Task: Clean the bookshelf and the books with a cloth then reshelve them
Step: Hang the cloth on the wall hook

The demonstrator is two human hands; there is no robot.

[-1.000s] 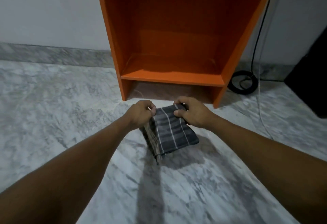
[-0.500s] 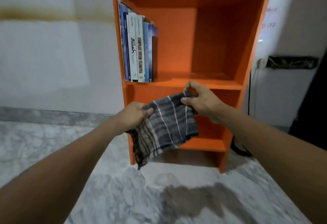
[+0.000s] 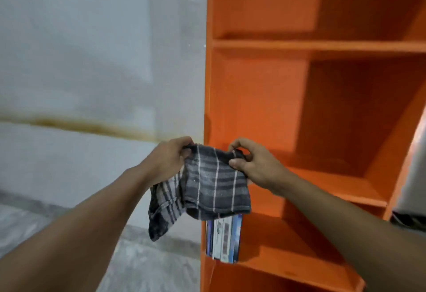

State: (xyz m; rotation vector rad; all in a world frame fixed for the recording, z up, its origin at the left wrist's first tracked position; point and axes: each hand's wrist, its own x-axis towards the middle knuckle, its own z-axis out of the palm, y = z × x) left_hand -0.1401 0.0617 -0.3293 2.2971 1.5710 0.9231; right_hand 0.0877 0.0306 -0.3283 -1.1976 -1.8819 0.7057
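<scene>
Grey striped fabric fills the middle of the head view: the cloth (image 3: 214,183) hangs in the air between the two hands, in front of the left upright of the orange bookshelf (image 3: 253,98). Its top edge runs left to right and the rest droops down, with a longer tail on the left. The left hand (image 3: 170,155) pinches the left corner, its fingers (image 3: 184,143) curled over the hem. The right hand (image 3: 251,164) pinches the right corner between thumb and curled fingers (image 3: 237,144). The right hand sits before the opening of the middle compartment, so it looks the nearer one for a wipe inside; the left hand is just outside the upright, over the pale wall (image 3: 92,72). The shelf board of that compartment lies just beyond and a little below the right hand, to the far right. In the bookshelf, the top and middle compartments show only bare orange board. The compartment below holds a small row of books (image 3: 224,238) standing upright against its left side. The cloth's lower hem overlaps their tops in this view; whether it touches them I cannot tell. A strip of marble floor (image 3: 143,264) shows at the lower left.
</scene>
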